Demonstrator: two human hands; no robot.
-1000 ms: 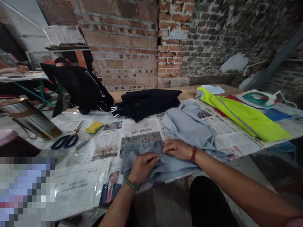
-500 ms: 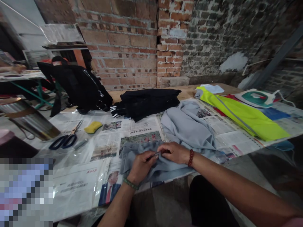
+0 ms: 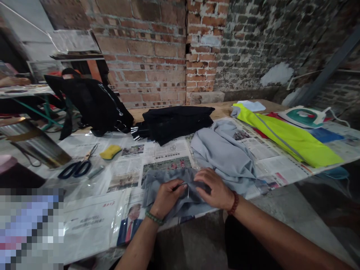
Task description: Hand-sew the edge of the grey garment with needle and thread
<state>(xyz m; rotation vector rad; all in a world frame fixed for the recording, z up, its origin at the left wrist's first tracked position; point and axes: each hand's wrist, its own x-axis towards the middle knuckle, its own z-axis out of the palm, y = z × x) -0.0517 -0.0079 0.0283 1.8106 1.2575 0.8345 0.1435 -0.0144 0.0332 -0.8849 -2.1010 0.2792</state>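
Observation:
A grey garment (image 3: 153, 187) lies bunched at the table's front edge, under both hands. My left hand (image 3: 167, 195), with a green bead bracelet at its wrist, pinches a fold of it between thumb and forefinger. A thin, bright sliver, like a needle (image 3: 188, 191), shows beside the left thumb tip. To its right, my right hand (image 3: 215, 189) has its fingers curled over the same cloth, thumb below and forefinger above; a red bead bracelet circles that wrist. More light grey cloth (image 3: 223, 150) is heaped just beyond.
Newspaper under clear plastic covers the table (image 3: 90, 217). Scissors (image 3: 77, 167), a small grey cylinder (image 3: 95, 171), a yellow sponge (image 3: 110, 152) and a metal flask (image 3: 36, 140) stand left. Behind are a black bag (image 3: 95, 105) and black clothing (image 3: 177, 122); right, a neon vest (image 3: 289, 135) and an iron (image 3: 303, 117).
My right hand has shifted to the right, away from the left fingertips, and its fingers have spread somewhat. The bright sliver now shows between the hands. My left hand stays almost in place.

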